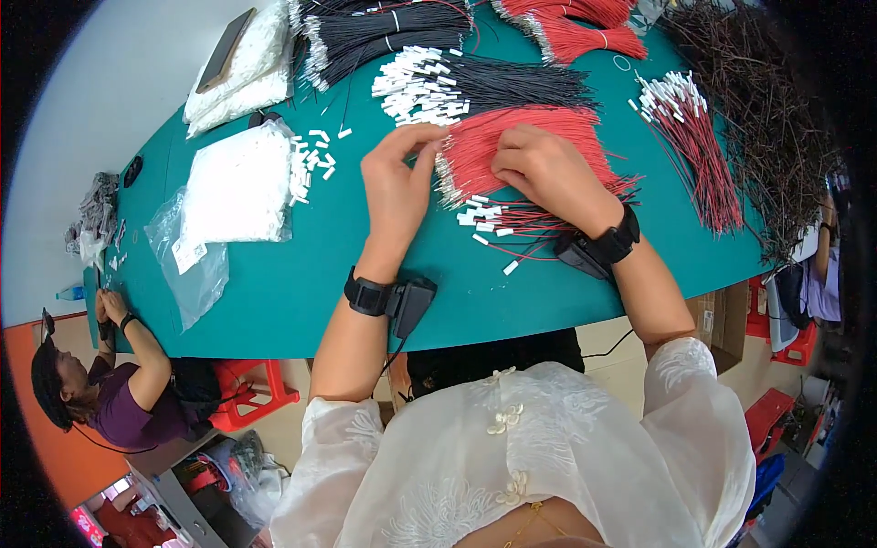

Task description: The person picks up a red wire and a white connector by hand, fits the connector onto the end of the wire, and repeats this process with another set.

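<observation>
A bundle of red wires [475, 146] with bare metal terminals at its left end lies on the green table between my hands. My left hand [397, 173] is at those terminals, thumb and fingers bent toward each other in a pinch; whatever is between the tips is too small to make out. Over the middle of the bundle, my right hand [548, 173] has its fingers curled in and closed, and their tips hide what they grip. Just beyond is a bundle of black wires [525, 84] with white connector housings [420, 87]. Nearer me lie red wires with white housings [482, 216].
Loose white housings [312, 164] spill from a clear plastic bag [237, 187] on the left. More black wire bundles [393, 36] and red ones [594, 38] lie at the back. Dark red wires [694, 155] and a tangled brown heap [758, 100] are right. A co-worker [119, 384] sits left.
</observation>
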A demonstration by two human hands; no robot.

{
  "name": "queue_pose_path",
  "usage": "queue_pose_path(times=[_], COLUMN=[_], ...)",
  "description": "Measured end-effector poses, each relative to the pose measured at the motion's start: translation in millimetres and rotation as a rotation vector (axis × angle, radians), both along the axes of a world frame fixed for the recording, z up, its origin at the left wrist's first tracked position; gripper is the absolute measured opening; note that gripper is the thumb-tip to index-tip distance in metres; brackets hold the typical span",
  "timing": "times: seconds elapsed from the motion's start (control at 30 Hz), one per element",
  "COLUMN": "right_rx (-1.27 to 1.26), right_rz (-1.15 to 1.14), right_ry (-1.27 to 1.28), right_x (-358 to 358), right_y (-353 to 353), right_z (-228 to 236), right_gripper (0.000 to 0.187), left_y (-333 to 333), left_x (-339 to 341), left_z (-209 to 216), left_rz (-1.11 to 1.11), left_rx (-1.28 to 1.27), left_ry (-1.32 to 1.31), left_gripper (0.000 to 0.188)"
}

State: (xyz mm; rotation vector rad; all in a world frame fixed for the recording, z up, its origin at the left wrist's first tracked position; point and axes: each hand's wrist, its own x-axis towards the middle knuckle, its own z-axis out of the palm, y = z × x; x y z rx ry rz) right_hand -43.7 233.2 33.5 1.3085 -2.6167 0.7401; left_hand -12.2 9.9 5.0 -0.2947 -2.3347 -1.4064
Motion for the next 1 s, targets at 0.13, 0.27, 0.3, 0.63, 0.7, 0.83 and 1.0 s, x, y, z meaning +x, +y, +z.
queue_pose_path(times=[0.13, 0.27, 0.3, 0.63, 0.7, 0.83, 1.0], right_rx=[-0.023, -0.071, -0.067, -0.226, -0.263, -0.262, -0.352], right_rz=[0.021, 0.037, 0.042, 0.014, -0.003, -0.004, -0.027], right_ry=[0.025, 0.002, -0.016, -0.105, -0.207, -0.172, -0.25], right_x=[-1.7, -1.4, -1.2, -1.9, -1.5, -1.5, 4.1], right_y=[-2.6, -3.5, -4.3, 0.9, 1.2, 2.2, -1.6], right_z=[-1.9, -4.2, -4.5, -3.4, -3.7, -0.6, 6.1], right_gripper=[0.012, 0.012, 0.012, 0.011, 0.008, 0.009, 0.011], left_y=[-2.9, -2.6, -2.3, -2.1, -3.2, -2.7, -2.7], left_x=[5.3, 6.7, 7.0, 7.2, 7.3, 7.8, 9.2], left_z=[0.5, 0.2, 0.4, -2.9, -3.0, -1.8, -1.0], left_rz=[-0.058, -0.093, -0.093, -0.073, -0.079, -0.108, -0.176], left_rx=[0.453, 0.705, 0.731, 0.612, 0.64, 0.737, 0.883], left_ry=[-0.243, -0.316, -0.338, -0.324, -0.349, -0.389, -0.48], left_gripper=[0.018, 0.015, 0.015, 0.016, 0.017, 0.019, 0.02])
